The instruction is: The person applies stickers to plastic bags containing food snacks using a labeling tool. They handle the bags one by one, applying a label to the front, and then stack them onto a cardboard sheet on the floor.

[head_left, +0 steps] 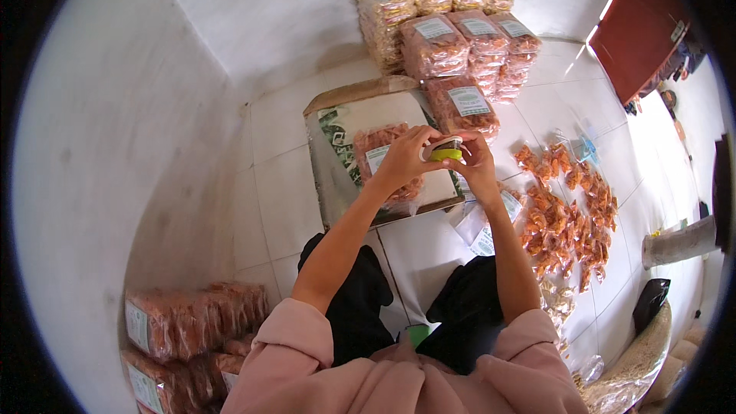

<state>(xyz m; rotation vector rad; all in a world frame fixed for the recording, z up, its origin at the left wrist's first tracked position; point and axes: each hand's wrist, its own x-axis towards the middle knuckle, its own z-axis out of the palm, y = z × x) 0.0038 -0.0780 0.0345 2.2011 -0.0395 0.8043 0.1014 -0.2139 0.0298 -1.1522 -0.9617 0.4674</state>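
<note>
Above a flattened cardboard box, both my hands meet at a small rounded thing [445, 155], lime green below with a white and dark upper part; I cannot make out its kind. My left hand [412, 155] grips it from the left with bent fingers. On its other side my right hand [477, 162] has its thumb and fingers closed on it. Below my left hand a clear bag of orange-brown snacks [376, 140] with a white label lies on the cardboard [328, 184], partly covered by that hand and wrist.
Stacked labelled snack bags [435, 46] stand by the far wall, with another bag [464, 103] in front. Many small snack packets [563, 215] are spread on the tiles at right, near loose labels [481, 241]. More bags [180, 330] are piled at lower left. A big sack [636, 360] lies lower right.
</note>
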